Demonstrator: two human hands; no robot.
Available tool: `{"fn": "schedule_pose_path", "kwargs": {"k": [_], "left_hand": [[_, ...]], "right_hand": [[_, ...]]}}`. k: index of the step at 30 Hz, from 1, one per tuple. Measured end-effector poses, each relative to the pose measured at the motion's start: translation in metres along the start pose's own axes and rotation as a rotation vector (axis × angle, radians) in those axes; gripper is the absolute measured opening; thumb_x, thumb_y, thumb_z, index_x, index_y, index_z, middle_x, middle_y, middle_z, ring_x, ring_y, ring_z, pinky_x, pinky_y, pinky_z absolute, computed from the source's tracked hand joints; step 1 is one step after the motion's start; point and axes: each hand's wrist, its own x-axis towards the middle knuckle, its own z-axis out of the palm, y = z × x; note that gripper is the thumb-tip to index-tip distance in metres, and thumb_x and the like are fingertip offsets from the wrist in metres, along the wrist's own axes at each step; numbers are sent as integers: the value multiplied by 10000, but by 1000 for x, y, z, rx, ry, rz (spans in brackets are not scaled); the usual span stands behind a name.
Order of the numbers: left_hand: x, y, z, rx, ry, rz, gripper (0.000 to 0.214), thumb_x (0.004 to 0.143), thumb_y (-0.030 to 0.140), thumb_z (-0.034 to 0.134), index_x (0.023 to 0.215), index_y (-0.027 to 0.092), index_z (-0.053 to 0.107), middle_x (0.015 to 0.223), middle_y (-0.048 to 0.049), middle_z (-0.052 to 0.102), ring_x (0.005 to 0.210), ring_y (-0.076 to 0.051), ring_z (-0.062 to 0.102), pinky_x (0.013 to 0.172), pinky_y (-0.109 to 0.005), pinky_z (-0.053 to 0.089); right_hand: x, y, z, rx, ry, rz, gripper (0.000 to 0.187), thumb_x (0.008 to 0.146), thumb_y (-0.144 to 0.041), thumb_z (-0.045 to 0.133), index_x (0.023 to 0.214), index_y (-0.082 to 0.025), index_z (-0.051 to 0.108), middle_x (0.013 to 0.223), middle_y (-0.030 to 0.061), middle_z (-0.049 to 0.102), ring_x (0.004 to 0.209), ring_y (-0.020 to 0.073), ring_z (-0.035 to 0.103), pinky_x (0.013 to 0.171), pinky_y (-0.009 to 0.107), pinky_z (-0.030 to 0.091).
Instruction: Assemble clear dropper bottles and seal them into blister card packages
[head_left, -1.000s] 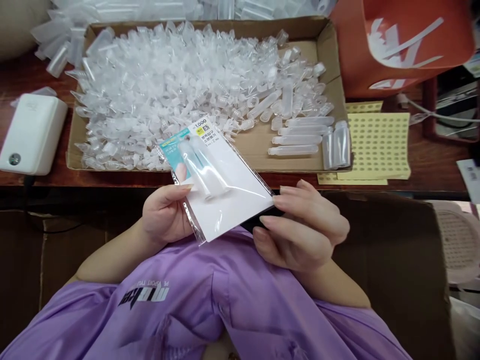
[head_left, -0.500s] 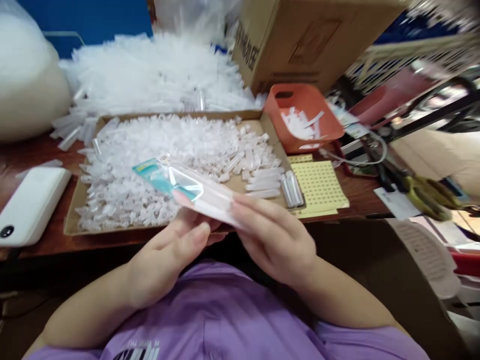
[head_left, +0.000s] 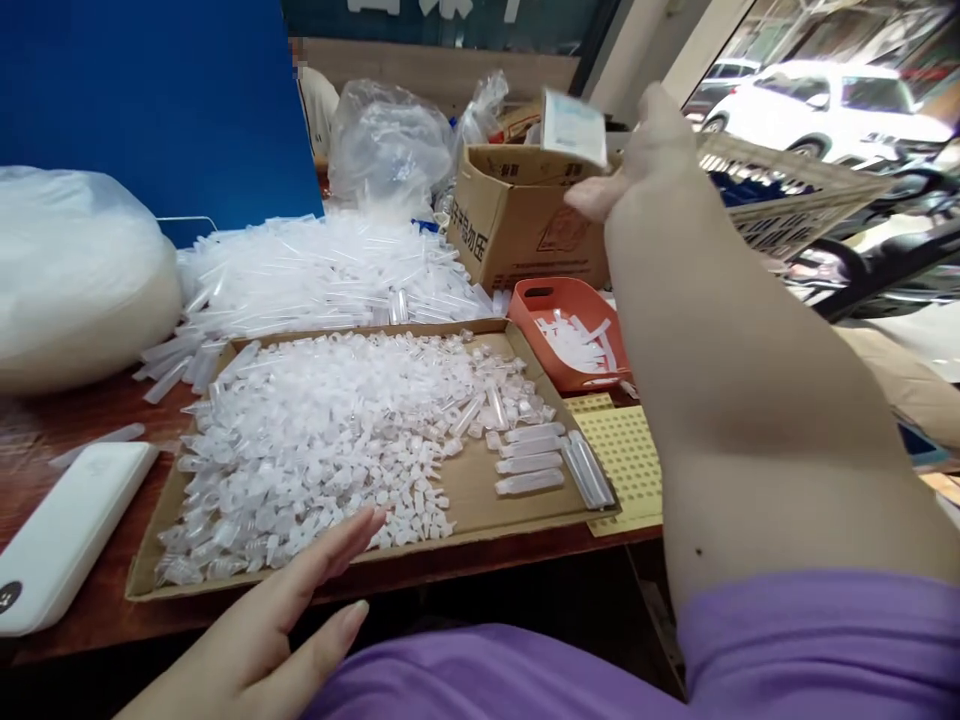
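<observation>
My right hand [head_left: 637, 160] reaches far forward at the right of an open cardboard box [head_left: 529, 225], its thumb spread away from the fingers. Just left of that hand, above the box opening, is a flat pale packet [head_left: 574, 128] with light blue print; a gap shows between it and the hand. My left hand [head_left: 292, 620] is open and empty near the front edge of a shallow cardboard tray [head_left: 487, 515]. Heaped in the tray are small clear plastic pieces [head_left: 322, 440]. Several clear tubes [head_left: 531, 465] lie in a row at its right end.
Behind the tray is a big pile of clear tubes [head_left: 322, 270]. An orange basket [head_left: 559, 370] of white strips and yellow sticker sheets [head_left: 622, 465] are to the right. A white power bank [head_left: 79, 535] and a bulging white bag [head_left: 79, 280] are at left.
The packet has left both hands' grasp and is now above the box. My right arm has stretched forward and right; my left hand has let go and moved lower left. The view has tilted up.
</observation>
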Motion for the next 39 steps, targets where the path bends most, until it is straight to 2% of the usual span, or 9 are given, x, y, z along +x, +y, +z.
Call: {"fn": "schedule_pose_path", "kwargs": {"k": [3,5,7,9,10,14,20,29,39], "left_hand": [[-9,4,-14,235,62,26,517,959,485,520,1471,488,452,1515,94,521,1395,-218,506,1137,-361,407],[-6,17,-30,380,160,83,429,965,465,501,1389,456,567,1403,83,637,1275,-207,625,1062,-304,501],[12,36,-52,527,272,159,393,964,460,465,1266,343,687,1241,17,743,1117,-226,717,991,-313,564],[45,60,-80,753,329,166,448,948,409,423,1201,196,725,1166,-88,767,1070,-295,724,991,-424,564],[67,71,-94,897,381,180,479,942,374,384,1197,149,721,1154,-133,761,1059,-331,717,977,-490,556],[160,100,-141,1227,321,102,477,964,244,331,1271,120,675,1260,-159,688,1173,-346,642,980,-491,519],[250,119,-141,1354,162,51,419,911,174,466,1259,184,699,1335,-139,613,1270,-335,553,1011,-416,482],[278,125,-117,1453,76,-75,477,821,12,511,1277,23,653,1279,-241,610,1255,-387,548,1029,-459,451],[280,117,-129,1437,126,-49,389,853,213,580,1208,92,682,1237,-197,638,1180,-352,583,963,-411,486]], "right_hand": [[-31,4,21,-2,-69,132,518,1040,-484,200,1132,-143,578,912,107,635,936,203,610,810,377,541],[-71,11,33,-27,-186,130,353,994,-418,420,1118,-140,600,1012,109,662,884,166,604,846,349,517],[-117,21,39,-102,-410,96,185,832,-328,693,918,-165,702,940,83,706,841,191,618,835,359,495],[-159,34,41,-166,-642,12,24,758,-193,722,735,-188,716,831,55,703,756,190,633,755,333,488],[-178,41,40,-282,-775,-157,79,813,-189,657,764,-208,716,854,48,695,746,181,645,722,317,492],[-231,68,38,-444,-616,-579,176,922,-175,512,869,-216,674,867,55,677,724,185,676,644,301,511],[-260,82,38,-490,-508,-590,160,944,-189,508,881,-195,654,903,81,673,758,217,689,667,362,582],[-274,82,36,-463,-446,-606,127,938,-182,542,972,-164,663,923,94,678,786,234,696,660,388,616],[-279,74,45,-372,-426,-587,159,963,-205,522,975,-172,677,955,99,689,823,220,698,705,366,616]]}}
